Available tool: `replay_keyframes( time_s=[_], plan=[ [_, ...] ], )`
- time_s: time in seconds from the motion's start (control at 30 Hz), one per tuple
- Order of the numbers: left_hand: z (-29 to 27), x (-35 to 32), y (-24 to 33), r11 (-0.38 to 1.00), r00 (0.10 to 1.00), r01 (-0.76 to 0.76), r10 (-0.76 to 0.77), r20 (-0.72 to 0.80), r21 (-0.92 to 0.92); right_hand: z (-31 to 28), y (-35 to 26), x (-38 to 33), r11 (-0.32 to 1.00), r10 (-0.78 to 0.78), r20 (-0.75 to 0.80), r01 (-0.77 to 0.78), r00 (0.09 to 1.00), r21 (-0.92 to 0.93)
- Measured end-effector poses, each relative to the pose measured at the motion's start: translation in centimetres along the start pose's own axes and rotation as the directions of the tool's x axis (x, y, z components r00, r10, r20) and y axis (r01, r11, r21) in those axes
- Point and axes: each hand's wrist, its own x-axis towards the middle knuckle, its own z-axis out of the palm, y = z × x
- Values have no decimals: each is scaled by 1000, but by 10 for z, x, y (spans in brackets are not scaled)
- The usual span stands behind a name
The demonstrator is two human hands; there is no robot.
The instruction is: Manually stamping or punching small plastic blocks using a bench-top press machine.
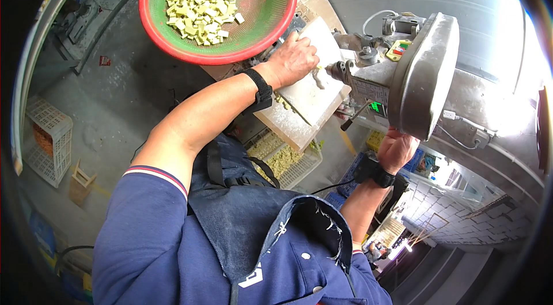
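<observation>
My left hand is closed, its fingertips at a dusty pale board beside the chuck of a grey bench drill. A small yellow-green bit shows near the fingertips, but what they hold is hidden. Beneath the drill's rounded cover, my right hand is curled closed; the cover hides part of its fingers and whatever they grip. A red-rimmed green basket stands beyond my left hand, holding many small pale-green blocks.
A crate of yellow-green shavings sits below the board. A black-knobbed lever sticks out near a green-lit display. At left on the floor are a pale plastic crate and a small wooden stool.
</observation>
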Motion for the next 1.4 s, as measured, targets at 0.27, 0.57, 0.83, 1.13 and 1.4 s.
replay_keyframes(
  time_s=[0.27, 0.57, 0.83, 1.13, 1.4],
  plan=[
    [1, 0, 0, 1000, 1000, -5, 5, 8, -6, -1, 2, -2, 1000, -15, 22, 16, 1000, -27],
    [-3, 1, 0, 1000, 999, -6, 6, 35, -9, 1, 2, -7, 997, -57, 100, 61, 993, -42],
    [-2, -1, -1, 1000, 1000, -17, 17, 17, -24, 2, 6, -13, 995, -86, 31, 88, 996, -50],
    [-3, 2, -1, 1000, 1000, -7, 7, 6, -29, 17, 9, -24, 989, -146, -44, 145, 988, -32],
    [-1, 1, -1, 1000, 1000, -9, 9, 9, -12, 17, 16, -39, 981, -179, -72, 173, 981, -83]
  ],
)
